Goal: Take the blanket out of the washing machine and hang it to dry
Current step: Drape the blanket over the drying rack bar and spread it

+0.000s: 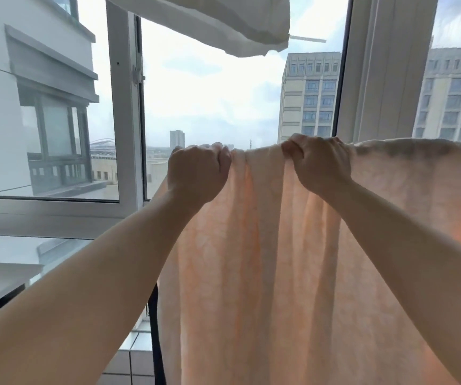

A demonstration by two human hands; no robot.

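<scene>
A thin pale peach blanket (265, 273) hangs in long folds in front of the window, its top edge stretching off to the right. My left hand (198, 168) grips the bunched top edge near the blanket's left end. My right hand (318, 162) grips the same edge a little to the right, fingers curled over the cloth. Whatever the top edge rests on is hidden by the fabric.
A white cloth (223, 23) hangs overhead at the top. White window frames (125, 107) stand behind, with an open sash at left and city buildings (307, 95) outside. A white sill (7, 262) lies at lower left, and a dark upright bar (157, 329) stands by the blanket's left edge.
</scene>
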